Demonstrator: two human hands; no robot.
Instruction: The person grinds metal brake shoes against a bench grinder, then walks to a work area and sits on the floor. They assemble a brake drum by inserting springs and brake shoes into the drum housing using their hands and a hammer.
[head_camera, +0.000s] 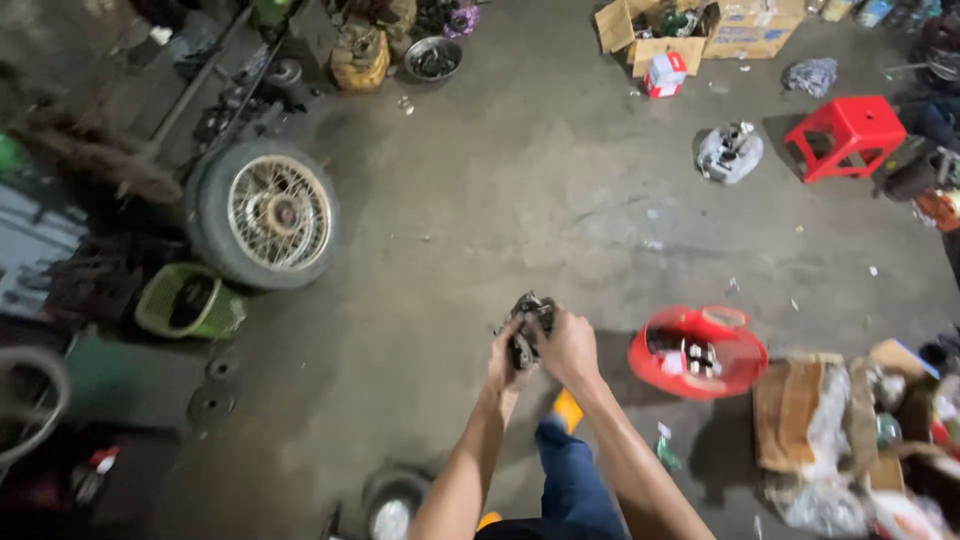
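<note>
At frame centre we hold a dark metal part (525, 325) between both hands, left hand (503, 362) and right hand (568, 348) closed around it, raised above the floor (480, 220) for a look; a red basket (697, 352) sits lower right.

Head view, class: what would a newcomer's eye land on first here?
Centre frame, the left hand and right hand grip a dark, greasy metal part. Just right of them sits a red basket of parts; a spoked wheel stands far left, a red stool top right.
</note>
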